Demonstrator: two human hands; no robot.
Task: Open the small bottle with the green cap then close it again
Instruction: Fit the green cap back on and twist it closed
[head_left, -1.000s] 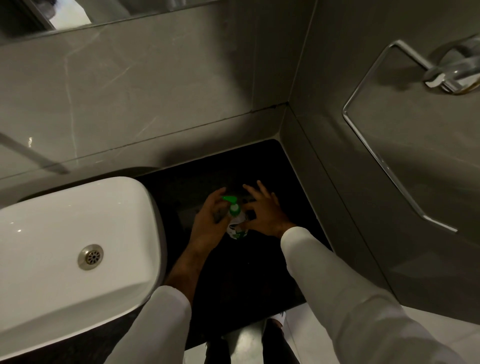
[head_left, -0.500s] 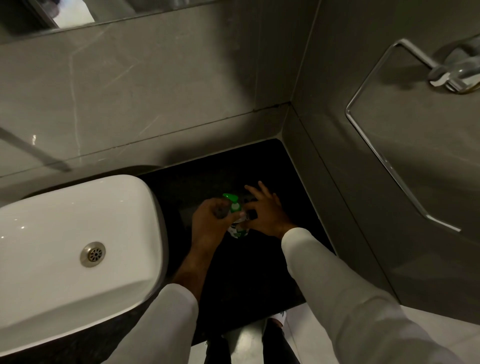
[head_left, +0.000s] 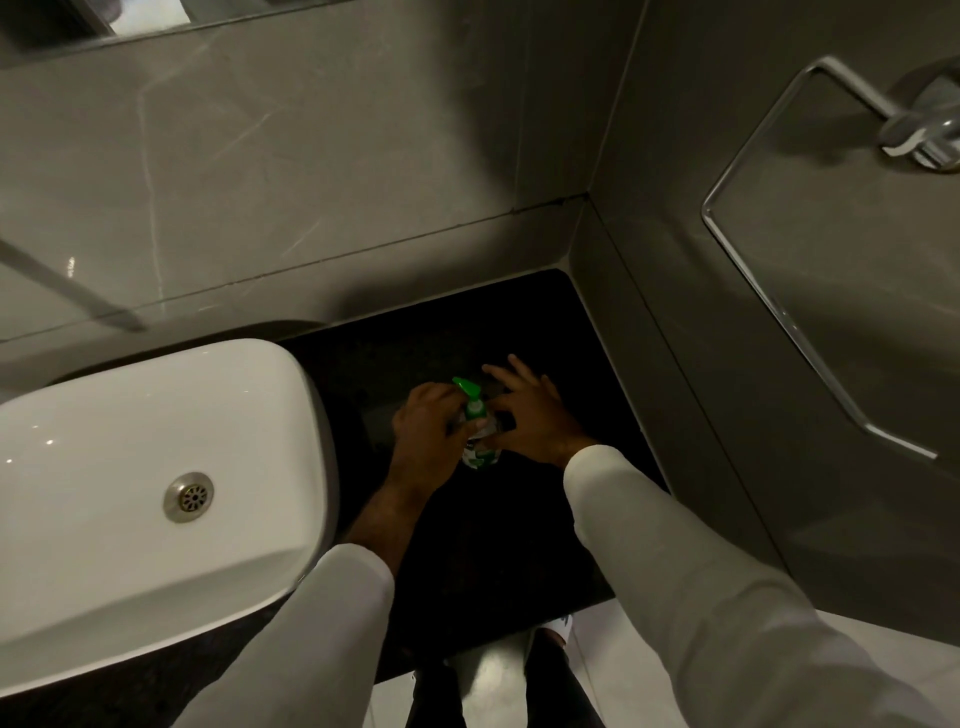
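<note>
Left hand (head_left: 423, 434) has closed round green-capped bottle (head_left: 480, 447), right hand (head_left: 530, 415) pinching it, label unreadable

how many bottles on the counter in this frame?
1. The small bottle with the green pump cap stands on the black stone counter, right of the white ceramic basin, between the left hand and right hand. Nothing visibly hidden.

One bottle (head_left: 480, 447), one green cap (head_left: 470, 397), one basin (head_left: 130, 467), two hands.
</note>
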